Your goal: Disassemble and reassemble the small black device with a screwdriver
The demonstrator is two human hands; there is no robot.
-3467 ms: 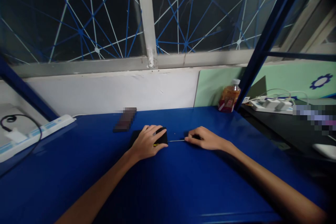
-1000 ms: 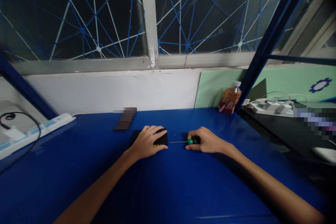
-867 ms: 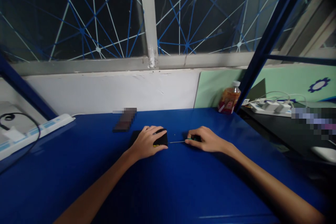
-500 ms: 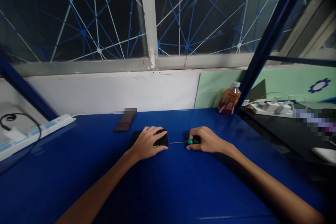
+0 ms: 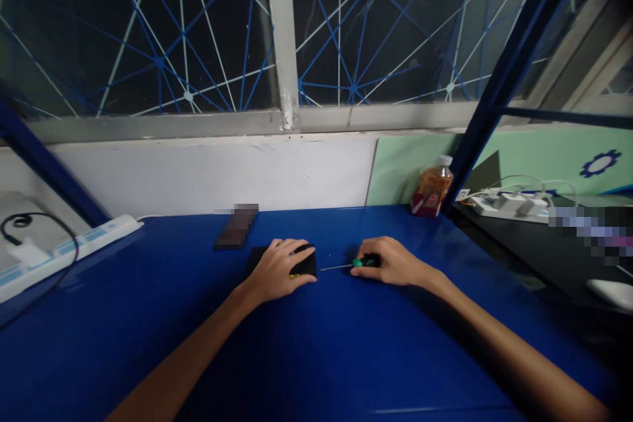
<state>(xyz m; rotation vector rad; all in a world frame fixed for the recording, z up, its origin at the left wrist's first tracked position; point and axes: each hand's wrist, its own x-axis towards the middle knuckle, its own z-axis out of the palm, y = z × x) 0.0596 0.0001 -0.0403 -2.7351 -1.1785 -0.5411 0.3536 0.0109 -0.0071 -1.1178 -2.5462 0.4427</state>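
Note:
On the blue desk, my left hand [image 5: 281,270] presses down over a flat black box [image 5: 305,264] with yellow marks on its near side. Its fingers drape over the top and the thumb rests along the near edge, so the hand grips it. My right hand [image 5: 388,262] is closed around the handle of a screwdriver [image 5: 358,264], green at the front and dark behind. The thin metal shaft points left, its tip close to the box's right end; whether it touches cannot be made out. The palm hides the back of the handle.
Behind the box lies a dark, partly blurred-out flat object [image 5: 237,227]. A bottle of reddish drink [image 5: 432,188] stands at the back right. Power strips lie at the left [image 5: 99,237] and on the black desk at the right [image 5: 514,203]. A white mouse [image 5: 610,291] is far right.
The screwdriver's handle end has risen slightly, so its shaft now slants a little, and its tip sits slightly farther right. The fingers of my right hand have shifted on the handle. My left hand stays put.

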